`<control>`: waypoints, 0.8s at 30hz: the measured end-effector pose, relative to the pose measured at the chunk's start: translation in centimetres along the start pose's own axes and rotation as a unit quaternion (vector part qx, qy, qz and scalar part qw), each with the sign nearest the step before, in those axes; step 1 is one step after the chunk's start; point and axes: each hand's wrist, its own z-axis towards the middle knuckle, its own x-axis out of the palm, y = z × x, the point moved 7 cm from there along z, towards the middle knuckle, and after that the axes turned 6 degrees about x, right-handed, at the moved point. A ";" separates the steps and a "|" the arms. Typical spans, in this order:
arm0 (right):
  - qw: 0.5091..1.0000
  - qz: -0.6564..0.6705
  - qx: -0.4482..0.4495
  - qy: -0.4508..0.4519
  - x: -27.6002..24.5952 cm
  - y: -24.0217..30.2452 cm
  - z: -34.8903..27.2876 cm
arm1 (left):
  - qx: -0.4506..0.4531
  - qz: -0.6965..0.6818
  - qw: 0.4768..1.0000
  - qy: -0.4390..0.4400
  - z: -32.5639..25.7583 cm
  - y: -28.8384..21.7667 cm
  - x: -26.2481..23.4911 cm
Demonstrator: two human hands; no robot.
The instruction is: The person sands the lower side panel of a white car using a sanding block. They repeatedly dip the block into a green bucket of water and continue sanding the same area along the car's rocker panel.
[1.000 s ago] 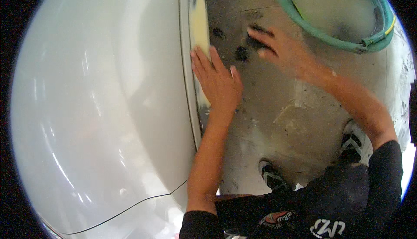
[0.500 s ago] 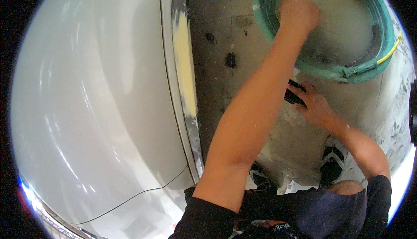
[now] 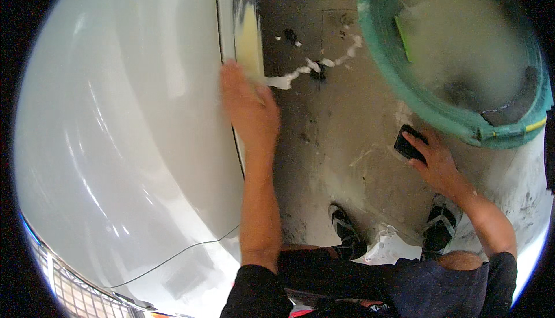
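My left hand (image 3: 250,107) is blurred and lies on the side edge of a white car body (image 3: 127,144), just below a yellowish soapy patch (image 3: 248,37). I cannot tell whether anything is under its palm. A trail of white foam (image 3: 292,78) runs over the concrete floor from that patch toward a green tub (image 3: 404,95) of cloudy soapy water. My right hand (image 3: 436,165) reaches down to the floor beside the tub. Its fingers grip a small black pad (image 3: 406,143).
My two shoes (image 3: 346,231) (image 3: 439,228) stand on the wet, stained concrete floor (image 3: 341,144) between car and tub. The car's grille (image 3: 63,286) shows at the lower left. A yellow-green strip (image 3: 403,37) lies inside the tub.
My left hand has come out of the tub and swung back to the car's edge, leaving foam on the floor. My right hand stays on the black pad by the tub.
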 end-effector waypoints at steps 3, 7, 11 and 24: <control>1.000 -0.002 0.002 0.021 0.7 0.4 0.1 | 0.032 0.103 0.979 0.175 -7.3 2.1 3.0; 0.999 0.035 0.024 0.030 1.7 -0.1 0.8 | 0.002 0.111 0.972 0.209 -14.9 3.0 2.9; 0.995 0.042 0.034 0.087 2.8 0.7 1.5 | -0.007 0.094 0.972 0.213 -16.2 3.4 2.1; 1.000 0.016 -0.007 0.023 1.6 1.5 0.4 | 0.104 0.020 0.994 -0.031 10.9 -2.2 7.2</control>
